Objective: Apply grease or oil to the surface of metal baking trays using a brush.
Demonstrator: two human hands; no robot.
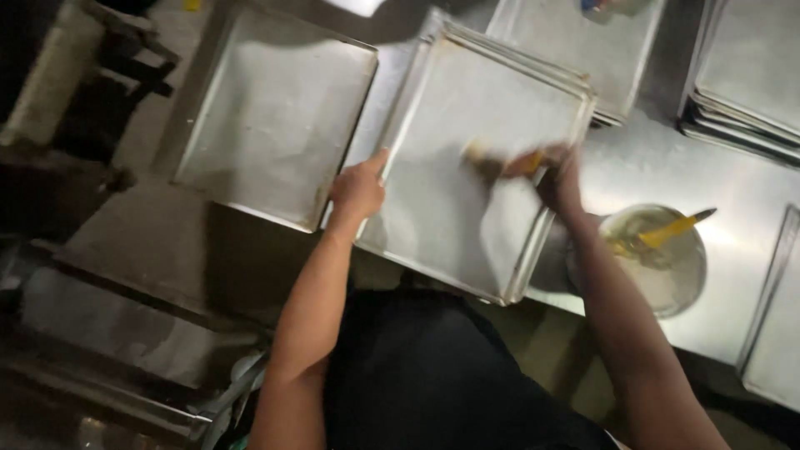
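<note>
dim kitchen, steel surface (733,208) crowded w/ metal baking trays. we start at our right hand (560,179): closed round the handle of a brush (487,162), bristle end low on the middle tray (467,167), all motion-blurred, so exact finger grip we can't tell. left hand (358,190) rests on that tray's left rim, fingers mostly together, index stretched along the edge, holding it steady, not clamped. tray sits on top of a stack, tilted vs the surface edge, near corner poking past it toward our body. just left, another tray (275,117), lined or greased, touching or nearly so. right of our arm, a round bowl (667,258) of pale grease w/ a yellow-handled tool (671,229) in it. more stacks top right (750,75).

risks, as we judge: overhanging corner could tip if the left hand presses down; forearm close to the bowl, could knock it; fast strokes may skip patches.

hidden: bowl part-covered by arm, brush bristles smeared, left side shelving too dark to read, far trays cut off.
</note>
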